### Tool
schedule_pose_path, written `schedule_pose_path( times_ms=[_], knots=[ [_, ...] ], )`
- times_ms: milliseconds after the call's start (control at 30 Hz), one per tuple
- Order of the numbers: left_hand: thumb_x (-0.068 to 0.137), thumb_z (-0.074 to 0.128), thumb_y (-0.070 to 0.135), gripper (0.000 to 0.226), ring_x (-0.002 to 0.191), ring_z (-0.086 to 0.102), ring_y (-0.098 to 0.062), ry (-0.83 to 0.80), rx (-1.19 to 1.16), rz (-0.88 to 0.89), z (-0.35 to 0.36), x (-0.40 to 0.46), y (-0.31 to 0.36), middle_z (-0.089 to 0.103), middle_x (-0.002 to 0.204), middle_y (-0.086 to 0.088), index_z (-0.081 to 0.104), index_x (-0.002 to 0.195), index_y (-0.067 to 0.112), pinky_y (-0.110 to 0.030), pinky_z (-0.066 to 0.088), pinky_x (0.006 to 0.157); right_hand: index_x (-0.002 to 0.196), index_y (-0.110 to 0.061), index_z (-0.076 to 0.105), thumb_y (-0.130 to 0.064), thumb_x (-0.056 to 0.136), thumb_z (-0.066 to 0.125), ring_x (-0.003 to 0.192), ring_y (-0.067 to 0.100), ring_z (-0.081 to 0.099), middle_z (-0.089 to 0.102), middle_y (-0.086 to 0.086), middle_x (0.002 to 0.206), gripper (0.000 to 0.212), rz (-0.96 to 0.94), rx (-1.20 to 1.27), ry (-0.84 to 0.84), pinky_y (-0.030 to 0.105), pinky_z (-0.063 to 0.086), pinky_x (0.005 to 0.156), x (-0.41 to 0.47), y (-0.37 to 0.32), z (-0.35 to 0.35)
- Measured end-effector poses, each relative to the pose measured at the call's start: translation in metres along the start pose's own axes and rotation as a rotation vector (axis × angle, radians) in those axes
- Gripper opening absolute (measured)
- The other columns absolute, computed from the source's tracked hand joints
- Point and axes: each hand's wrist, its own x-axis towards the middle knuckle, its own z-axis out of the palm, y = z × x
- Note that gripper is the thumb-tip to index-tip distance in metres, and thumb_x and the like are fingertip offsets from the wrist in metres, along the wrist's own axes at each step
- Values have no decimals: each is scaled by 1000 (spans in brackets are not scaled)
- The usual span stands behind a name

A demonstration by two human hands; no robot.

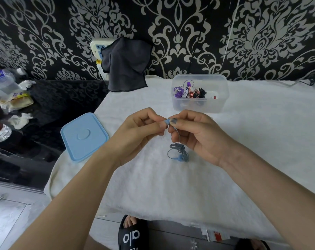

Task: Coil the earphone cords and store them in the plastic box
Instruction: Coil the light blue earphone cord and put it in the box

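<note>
Fingers of both hands meet in front of the person, above the white-covered surface (243,141): the left hand (135,130) pinches a small blue earbud tip (166,122) between thumb and forefinger, and the right hand (198,134) pinches the grey piece just beside it, with the other fingers loosely curled. From the right-hand pinch a thin grey cord (178,136) hangs down to a loose bundle (178,152) lying on the surface below, where a second blue earbud shows among the loops.

The box (200,103) stands open beyond the hands, near the wall, with several coloured cords already inside. Its blue lid (84,136) lies apart to the left, near the surface's edge.

Risks, as I judge them: the bundle looks only loosely gathered, so lifting the held end could drag the loops open or snag them into a knot. The pinch is small and on a slick tip, so a tug could slip it free, or pull the tip off its earbud. Winding too tightly might kink so fine a cord. A coil dropped carelessly into the box may tangle with the cords there.
</note>
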Motion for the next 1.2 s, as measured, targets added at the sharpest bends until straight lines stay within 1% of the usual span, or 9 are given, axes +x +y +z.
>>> schedule_pose_path(
  times_ms=[100,267,367,467,600,700,800,1000,1200],
  knots=[
    [87,65,5,10,80,63,-18,11,6,18,2,0,-1,72,87,-12,57,91,1,-24,51,77,85,-4,67,0,93,60,57,15,61,67,10,71,11,52,80,28,22,53,58,0,1,3],
    [90,64,2,12,90,53,-30,16,37,48,0,0,-2,63,92,-16,59,98,10,-29,48,80,85,-1,69,1,93,59,59,14,59,65,9,70,14,104,194,74,20,53,58,1,4,8],
    [93,65,3,11,88,55,-28,41,125,124,4,-2,-1,62,93,-19,56,95,9,-34,47,80,90,-1,68,-2,95,58,57,11,59,66,6,69,11,132,228,73,20,53,58,1,3,9],
    [96,64,-1,9,82,60,-18,93,232,195,9,-4,2,66,88,-10,58,94,5,-34,48,80,91,-3,66,-4,96,57,55,8,59,64,3,68,11,151,296,71,21,54,58,0,3,10],
    [93,67,-2,10,78,68,-10,143,356,283,15,-6,4,72,82,5,64,91,7,-22,53,76,81,-6,71,-5,95,59,55,7,56,63,3,68,19,167,374,73,21,53,56,-2,2,12],
    [92,70,0,10,82,72,-13,196,439,349,18,-7,3,74,86,3,67,90,10,-21,53,77,78,-4,74,-6,87,64,53,6,55,61,3,69,13,209,476,57,20,52,54,-4,1,15],
    [91,72,0,13,87,72,-16,206,485,398,18,-7,2,74,89,4,68,87,12,-26,54,83,75,-1,75,-7,77,67,51,6,53,59,3,69,10,264,591,21,19,51,52,-4,1,15],
    [89,73,0,17,89,71,-23,198,466,411,17,-7,2,73,91,0,69,87,16,-33,57,87,75,1,74,-6,77,66,50,5,52,58,3,68,11,302,659,2,19,50,51,-5,0,15],
    [90,72,-2,22,92,72,-28,200,439,418,20,-7,3,73,93,-7,68,86,20,-38,58,89,85,0,71,-7,80,64,49,5,54,59,3,69,11,309,738,-25,20,51,50,-6,0,17]
  ],
)
